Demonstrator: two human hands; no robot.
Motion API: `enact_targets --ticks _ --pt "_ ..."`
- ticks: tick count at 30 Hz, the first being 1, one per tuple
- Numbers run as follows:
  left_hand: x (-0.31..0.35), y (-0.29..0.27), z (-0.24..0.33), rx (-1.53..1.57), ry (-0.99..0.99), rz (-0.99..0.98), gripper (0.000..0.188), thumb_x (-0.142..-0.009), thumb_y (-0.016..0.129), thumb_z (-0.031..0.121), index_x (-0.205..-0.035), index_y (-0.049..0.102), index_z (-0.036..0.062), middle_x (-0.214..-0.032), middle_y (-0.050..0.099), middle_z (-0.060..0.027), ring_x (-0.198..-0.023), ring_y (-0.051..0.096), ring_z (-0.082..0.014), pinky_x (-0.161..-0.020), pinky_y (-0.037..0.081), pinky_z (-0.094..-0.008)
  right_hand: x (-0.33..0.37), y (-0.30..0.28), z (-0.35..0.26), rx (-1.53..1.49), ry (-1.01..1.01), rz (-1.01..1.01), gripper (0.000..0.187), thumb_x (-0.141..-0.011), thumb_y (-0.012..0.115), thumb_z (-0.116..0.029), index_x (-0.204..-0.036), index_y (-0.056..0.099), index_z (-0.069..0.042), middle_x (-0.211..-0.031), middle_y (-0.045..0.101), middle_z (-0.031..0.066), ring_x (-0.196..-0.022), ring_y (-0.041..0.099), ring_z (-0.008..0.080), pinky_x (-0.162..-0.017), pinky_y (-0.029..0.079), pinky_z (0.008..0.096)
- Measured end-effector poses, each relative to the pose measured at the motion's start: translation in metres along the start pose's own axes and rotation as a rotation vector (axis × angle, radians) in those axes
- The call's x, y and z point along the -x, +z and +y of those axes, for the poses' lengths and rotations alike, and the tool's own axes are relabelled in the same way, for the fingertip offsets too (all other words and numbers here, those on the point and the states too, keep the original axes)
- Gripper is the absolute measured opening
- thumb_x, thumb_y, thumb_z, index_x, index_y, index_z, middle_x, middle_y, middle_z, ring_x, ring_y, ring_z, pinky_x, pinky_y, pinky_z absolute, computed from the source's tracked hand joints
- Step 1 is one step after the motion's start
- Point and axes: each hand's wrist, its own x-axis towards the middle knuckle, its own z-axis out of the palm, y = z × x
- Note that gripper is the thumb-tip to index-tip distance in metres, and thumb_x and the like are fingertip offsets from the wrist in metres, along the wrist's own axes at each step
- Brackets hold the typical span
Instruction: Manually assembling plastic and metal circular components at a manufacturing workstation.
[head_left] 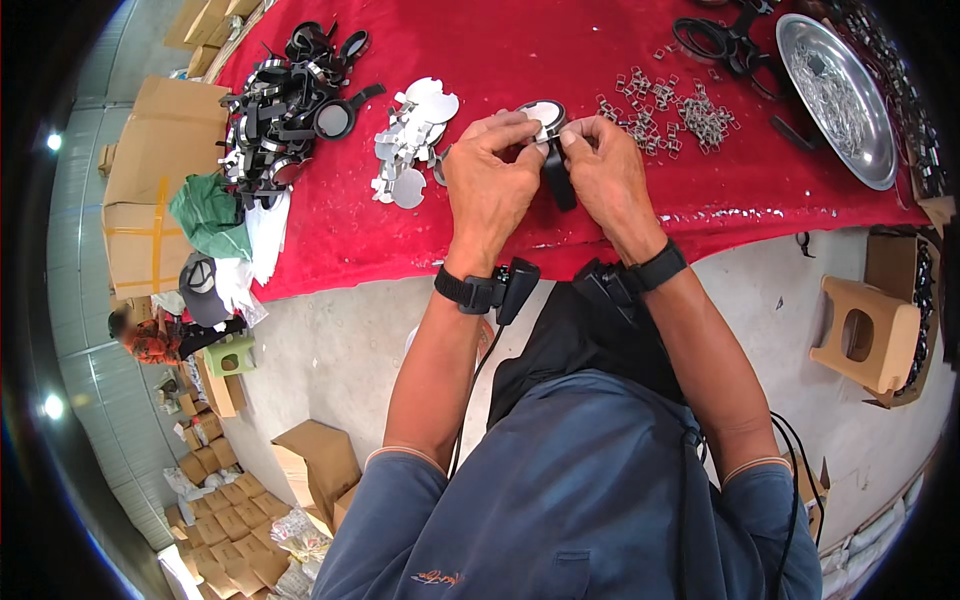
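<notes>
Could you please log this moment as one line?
left hand: grips black-rimmed piece | right hand: grips same piece | face: white disc | left pile: pale discs | right pile: metal clips

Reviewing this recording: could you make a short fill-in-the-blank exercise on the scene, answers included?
1. The cloth under the pale discs is coloured ____.
2. The left hand and right hand meet at a round-headed piece whose projecting part is coloured ____.
3. In the picture, the pale discs lie to the ____ of the left hand.
4. In the picture, the oval metal tray lies to the ____ of the loose metal clips.

Missing words: red; black; left; right.
</notes>
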Motion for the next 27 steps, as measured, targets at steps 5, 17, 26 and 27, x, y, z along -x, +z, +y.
enact_targets --ticks 5,17,26,27 --pt "-0.002 0.001 -0.002 -0.012 0.016 -0.008 0.032 -0.089 0.084 0.0 -0.121 0.086 -0.0027 -0.13 0.081 -0.0196 -0.114 0.079 -0.0235 -0.102 0.062 -0.0338 -0.004 0.001 0.006 -0.008 -0.027 0.01 0.029 -0.104 0.067 -0.022 -0.107 0.077 0.005 -0.096 0.08 0.0234 -0.093 0.079 0.0364 -0.088 0.059 0.0468" --pt "-0.002 -0.004 0.009 0.002 -0.034 -0.044 0.031 -0.091 0.084 0.003 -0.122 0.086 -0.0032 -0.126 0.084 -0.0173 -0.111 0.078 -0.0201 -0.101 0.061 -0.032 -0.005 0.002 0.009 0.055 -0.066 0.043 0.029 -0.103 0.068 -0.023 -0.107 0.079 0.004 -0.099 0.08 0.0261 -0.098 0.079 0.0412 -0.091 0.06 0.0486" --pt "-0.003 -0.003 0.006 -0.026 0.004 -0.03 0.031 -0.089 0.084 0.003 -0.119 0.087 -0.0012 -0.124 0.085 -0.0142 -0.107 0.078 -0.0175 -0.099 0.061 -0.0308 -0.004 0.003 0.009 0.052 -0.062 0.047 0.03 -0.103 0.068 -0.024 -0.107 0.079 0.003 -0.099 0.081 0.0259 -0.097 0.079 0.0414 -0.091 0.06 0.0487" --pt "-0.003 -0.003 0.005 -0.027 0.003 -0.03 0.031 -0.089 0.084 0.003 -0.119 0.087 -0.0012 -0.124 0.085 -0.0142 -0.107 0.078 -0.0175 -0.099 0.061 -0.0308 -0.005 0.003 0.01 0.038 -0.048 0.041 0.03 -0.103 0.067 -0.024 -0.107 0.079 0.003 -0.099 0.081 0.0256 -0.098 0.079 0.0411 -0.091 0.06 0.0486"
